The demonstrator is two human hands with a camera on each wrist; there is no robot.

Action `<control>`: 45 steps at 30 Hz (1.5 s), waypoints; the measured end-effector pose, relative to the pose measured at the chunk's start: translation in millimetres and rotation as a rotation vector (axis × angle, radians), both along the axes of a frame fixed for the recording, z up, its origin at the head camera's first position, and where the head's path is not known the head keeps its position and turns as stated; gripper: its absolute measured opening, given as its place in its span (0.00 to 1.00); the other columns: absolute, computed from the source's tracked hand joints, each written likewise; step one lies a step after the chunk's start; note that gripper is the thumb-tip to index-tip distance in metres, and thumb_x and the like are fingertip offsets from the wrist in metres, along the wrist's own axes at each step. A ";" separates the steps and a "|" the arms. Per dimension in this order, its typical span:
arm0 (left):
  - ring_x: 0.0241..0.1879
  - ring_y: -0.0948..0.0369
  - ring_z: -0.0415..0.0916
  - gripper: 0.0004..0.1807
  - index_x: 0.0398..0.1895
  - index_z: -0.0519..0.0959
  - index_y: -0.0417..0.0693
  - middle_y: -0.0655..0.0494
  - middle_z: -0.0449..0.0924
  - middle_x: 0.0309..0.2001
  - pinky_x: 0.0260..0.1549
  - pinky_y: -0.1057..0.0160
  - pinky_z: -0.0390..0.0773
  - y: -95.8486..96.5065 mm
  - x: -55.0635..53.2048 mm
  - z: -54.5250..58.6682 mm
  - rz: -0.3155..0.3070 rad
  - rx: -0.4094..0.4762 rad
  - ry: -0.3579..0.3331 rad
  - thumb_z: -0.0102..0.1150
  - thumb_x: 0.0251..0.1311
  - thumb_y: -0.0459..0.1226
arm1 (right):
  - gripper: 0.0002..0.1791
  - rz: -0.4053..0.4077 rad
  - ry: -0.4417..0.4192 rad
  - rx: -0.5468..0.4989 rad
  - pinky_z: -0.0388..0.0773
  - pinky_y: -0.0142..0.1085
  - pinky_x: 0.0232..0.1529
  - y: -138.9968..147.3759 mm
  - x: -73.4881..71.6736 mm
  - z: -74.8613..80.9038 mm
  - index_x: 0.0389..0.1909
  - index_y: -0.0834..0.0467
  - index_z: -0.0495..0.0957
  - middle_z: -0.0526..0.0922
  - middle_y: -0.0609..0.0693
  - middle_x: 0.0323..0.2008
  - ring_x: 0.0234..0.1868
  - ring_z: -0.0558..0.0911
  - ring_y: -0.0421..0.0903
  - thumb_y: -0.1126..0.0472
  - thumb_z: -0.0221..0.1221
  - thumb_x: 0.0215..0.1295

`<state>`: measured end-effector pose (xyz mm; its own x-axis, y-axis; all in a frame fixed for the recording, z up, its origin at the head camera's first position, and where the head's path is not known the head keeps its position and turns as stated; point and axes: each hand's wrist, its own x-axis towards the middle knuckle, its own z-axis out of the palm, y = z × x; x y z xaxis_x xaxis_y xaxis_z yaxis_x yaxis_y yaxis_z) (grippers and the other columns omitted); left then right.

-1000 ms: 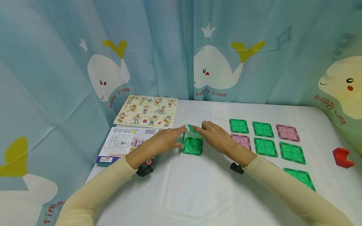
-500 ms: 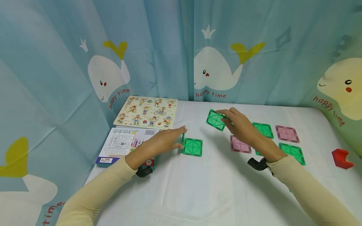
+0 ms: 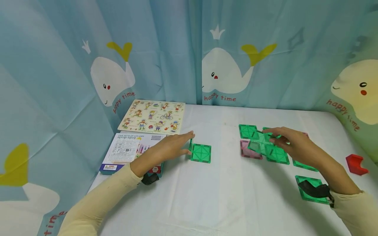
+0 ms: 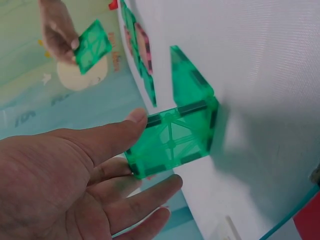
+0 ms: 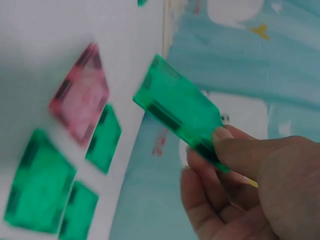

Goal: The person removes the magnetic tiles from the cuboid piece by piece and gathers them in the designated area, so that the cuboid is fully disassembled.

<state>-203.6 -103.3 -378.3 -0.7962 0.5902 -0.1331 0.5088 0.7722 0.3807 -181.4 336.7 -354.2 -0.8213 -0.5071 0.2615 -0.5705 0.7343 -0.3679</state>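
Note:
My left hand (image 3: 169, 147) pinches a green see-through magnetic tile (image 4: 170, 140) by its edges, thumb on one side and fingers on the other. That tile stands upright along the left edge of a flat green tile (image 3: 201, 153) on the table. My right hand (image 3: 295, 146) pinches another green magnetic tile (image 5: 180, 110) between thumb and fingers, tilted and raised over the tile group at the right. In the head view it overlaps a pink tile (image 3: 247, 152) and green tiles lying below, one of them a green tile (image 3: 246, 131) at the back.
Nearer the front right lies a green tile (image 3: 308, 180), partly behind the right wrist camera. A red notched block (image 3: 356, 164) sits at the far right. Beside my left arm are a boxed set (image 3: 124, 149) and a picture puzzle board (image 3: 152, 114). A whale-print curtain (image 3: 177, 49) hangs behind.
My right hand has lifted a green tile away from beside my left hand and carried it right, over the other tiles. My left hand has stayed in place with its upright tile.

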 end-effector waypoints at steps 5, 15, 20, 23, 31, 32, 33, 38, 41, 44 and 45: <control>0.76 0.51 0.67 0.42 0.84 0.60 0.48 0.54 0.59 0.82 0.71 0.47 0.72 2.0 -0.2 -0.8 -0.006 0.003 0.002 0.67 0.72 0.46 | 0.21 -0.078 -0.167 0.001 0.77 0.28 0.33 41.1 16.7 -11.1 0.63 0.58 0.82 0.84 0.48 0.45 0.36 0.77 0.32 0.70 0.65 0.72; 0.77 0.52 0.67 0.41 0.84 0.61 0.52 0.56 0.58 0.83 0.70 0.45 0.73 5.2 -0.5 0.9 -0.010 -0.007 -0.010 0.66 0.72 0.47 | 0.20 0.118 -0.604 -0.180 0.78 0.34 0.36 75.1 38.1 -35.7 0.69 0.59 0.76 0.80 0.38 0.55 0.42 0.77 0.45 0.70 0.52 0.81; 0.76 0.51 0.67 0.41 0.84 0.61 0.50 0.56 0.58 0.83 0.68 0.44 0.75 5.4 -0.8 0.1 -0.008 -0.016 -0.014 0.66 0.72 0.47 | 0.21 0.179 -0.551 -0.166 0.76 0.34 0.33 72.9 38.6 -53.4 0.66 0.57 0.79 0.78 0.39 0.52 0.39 0.75 0.44 0.73 0.54 0.78; 0.76 0.51 0.68 0.42 0.84 0.59 0.51 0.57 0.59 0.82 0.66 0.44 0.76 5.5 -0.4 0.0 -0.002 -0.022 -0.011 0.66 0.73 0.48 | 0.19 0.128 -0.487 -0.103 0.77 0.29 0.36 69.5 37.7 -62.8 0.62 0.56 0.81 0.78 0.39 0.48 0.41 0.75 0.37 0.72 0.58 0.76; 0.76 0.52 0.68 0.41 0.85 0.58 0.51 0.55 0.55 0.84 0.64 0.46 0.78 6.1 0.2 2.4 -0.007 -0.033 -0.002 0.64 0.75 0.48 | 0.14 -0.011 -0.310 0.041 0.79 0.29 0.38 55.1 39.7 -73.2 0.52 0.57 0.86 0.82 0.45 0.44 0.44 0.75 0.29 0.71 0.68 0.67; 0.76 0.52 0.69 0.41 0.85 0.58 0.50 0.55 0.55 0.84 0.65 0.46 0.78 6.2 0.4 2.9 -0.006 -0.031 0.001 0.64 0.75 0.48 | 0.15 -0.036 -0.296 0.074 0.79 0.30 0.39 53.4 40.3 -73.2 0.52 0.55 0.86 0.83 0.45 0.45 0.45 0.76 0.30 0.70 0.69 0.67; 0.76 0.52 0.69 0.41 0.84 0.58 0.50 0.55 0.55 0.84 0.65 0.46 0.78 6.2 0.3 3.4 -0.004 -0.029 0.001 0.64 0.74 0.48 | 0.15 -0.057 -0.278 0.105 0.80 0.32 0.40 51.6 40.8 -72.9 0.51 0.53 0.86 0.83 0.46 0.45 0.46 0.78 0.33 0.69 0.70 0.66; 0.76 0.52 0.68 0.41 0.84 0.60 0.49 0.54 0.55 0.84 0.67 0.46 0.76 6.0 0.8 3.8 -0.008 -0.023 0.007 0.64 0.74 0.47 | 0.16 -0.096 -0.228 0.207 0.83 0.47 0.42 43.8 42.4 -68.2 0.49 0.51 0.87 0.85 0.48 0.46 0.49 0.81 0.52 0.68 0.72 0.63; 0.76 0.51 0.68 0.40 0.84 0.60 0.49 0.54 0.54 0.84 0.66 0.47 0.77 6.4 0.8 2.5 -0.015 -0.020 0.010 0.64 0.74 0.47 | 0.15 -0.087 -0.207 0.228 0.83 0.50 0.42 37.0 39.9 -62.7 0.49 0.52 0.88 0.86 0.50 0.47 0.50 0.82 0.57 0.65 0.74 0.62; 0.75 0.51 0.70 0.40 0.84 0.60 0.49 0.54 0.55 0.84 0.64 0.47 0.78 6.5 1.2 1.2 -0.010 -0.016 0.010 0.64 0.74 0.47 | 0.14 -0.089 -0.225 0.228 0.84 0.54 0.43 24.8 34.3 -56.0 0.51 0.53 0.87 0.85 0.55 0.51 0.52 0.82 0.60 0.62 0.73 0.65; 0.75 0.51 0.70 0.40 0.84 0.60 0.49 0.54 0.55 0.84 0.64 0.47 0.78 6.5 1.4 0.9 -0.008 -0.016 0.011 0.64 0.74 0.46 | 0.14 -0.095 -0.245 0.224 0.85 0.55 0.44 19.2 32.1 -53.6 0.53 0.54 0.87 0.84 0.57 0.52 0.53 0.82 0.61 0.60 0.72 0.67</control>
<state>-202.3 -96.8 -377.4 -0.7933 0.5941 -0.1333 0.5188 0.7741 0.3626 -149.3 355.8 -407.8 -0.8920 -0.4481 -0.0590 -0.4105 0.8578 -0.3092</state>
